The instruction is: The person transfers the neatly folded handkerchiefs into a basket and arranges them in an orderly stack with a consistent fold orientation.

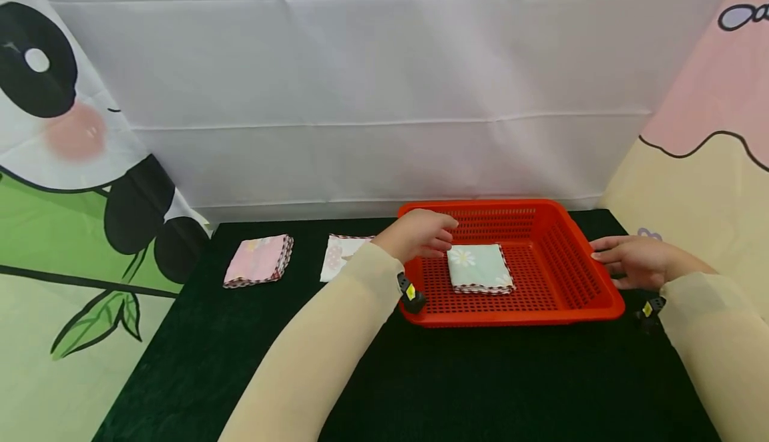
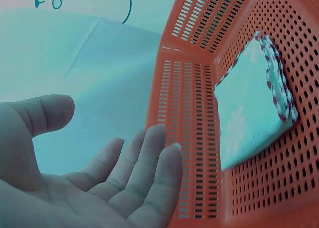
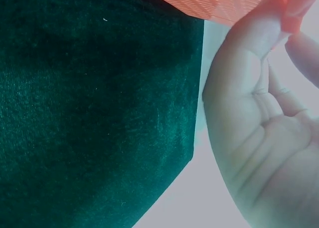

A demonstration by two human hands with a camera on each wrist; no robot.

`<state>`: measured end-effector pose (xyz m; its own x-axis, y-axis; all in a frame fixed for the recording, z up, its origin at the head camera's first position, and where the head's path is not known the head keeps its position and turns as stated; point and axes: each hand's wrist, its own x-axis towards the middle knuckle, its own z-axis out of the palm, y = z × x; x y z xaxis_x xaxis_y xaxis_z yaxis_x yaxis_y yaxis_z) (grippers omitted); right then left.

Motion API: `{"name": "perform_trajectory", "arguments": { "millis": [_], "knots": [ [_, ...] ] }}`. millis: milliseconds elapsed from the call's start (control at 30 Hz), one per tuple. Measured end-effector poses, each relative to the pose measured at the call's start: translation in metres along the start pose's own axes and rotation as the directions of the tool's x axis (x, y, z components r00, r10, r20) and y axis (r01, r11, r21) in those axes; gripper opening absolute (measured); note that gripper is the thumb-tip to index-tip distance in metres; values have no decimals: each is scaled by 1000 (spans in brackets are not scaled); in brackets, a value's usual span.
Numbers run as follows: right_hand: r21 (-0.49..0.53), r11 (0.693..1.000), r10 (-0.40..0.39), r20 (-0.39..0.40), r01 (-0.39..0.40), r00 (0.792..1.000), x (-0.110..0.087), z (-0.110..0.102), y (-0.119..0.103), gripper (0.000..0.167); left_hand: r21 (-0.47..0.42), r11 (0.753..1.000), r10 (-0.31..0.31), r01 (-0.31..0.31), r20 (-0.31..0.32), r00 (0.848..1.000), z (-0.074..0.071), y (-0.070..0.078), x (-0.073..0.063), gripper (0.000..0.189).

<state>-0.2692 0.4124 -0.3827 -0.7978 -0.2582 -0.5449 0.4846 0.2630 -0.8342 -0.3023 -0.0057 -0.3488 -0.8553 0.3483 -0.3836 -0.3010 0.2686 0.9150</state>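
Note:
A red plastic basket with perforated walls stands on the dark green cloth. Inside it lies a folded pale green handkerchief with a white flower and a checked edge. My left hand hovers over the basket's left side, its fingers relaxed and holding nothing; the left wrist view shows its palm apart from the handkerchief. At the basket's right rim, my right hand pinches the edge between thumb and fingers. In the right wrist view the thumb meets the red rim, and the fingertips are partly cut off.
A folded pink handkerchief lies on the left part of the green cloth. Between it and the basket is a white handkerchief, partly hidden by my left sleeve. A white sheet hangs behind the table, with printed cloth at both sides.

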Motion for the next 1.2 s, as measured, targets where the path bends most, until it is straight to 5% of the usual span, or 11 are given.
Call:
{"name": "perform_trajectory", "arguments": {
  "millis": [333,667,1200],
  "knots": [
    [31,1000,-2,10,2,1000,-1,0,2,22,37,998,44,-44,9,999,-29,-4,-20,45],
    [37,999,-10,17,9,1000,-2,0,2,22,-18,996,86,-86,5,996,-83,-13,-36,47],
    [72,997,-34,53,30,998,1,0,6,23,-58,998,-11,4,-125,992,-163,-50,-53,55]
  ]
}}
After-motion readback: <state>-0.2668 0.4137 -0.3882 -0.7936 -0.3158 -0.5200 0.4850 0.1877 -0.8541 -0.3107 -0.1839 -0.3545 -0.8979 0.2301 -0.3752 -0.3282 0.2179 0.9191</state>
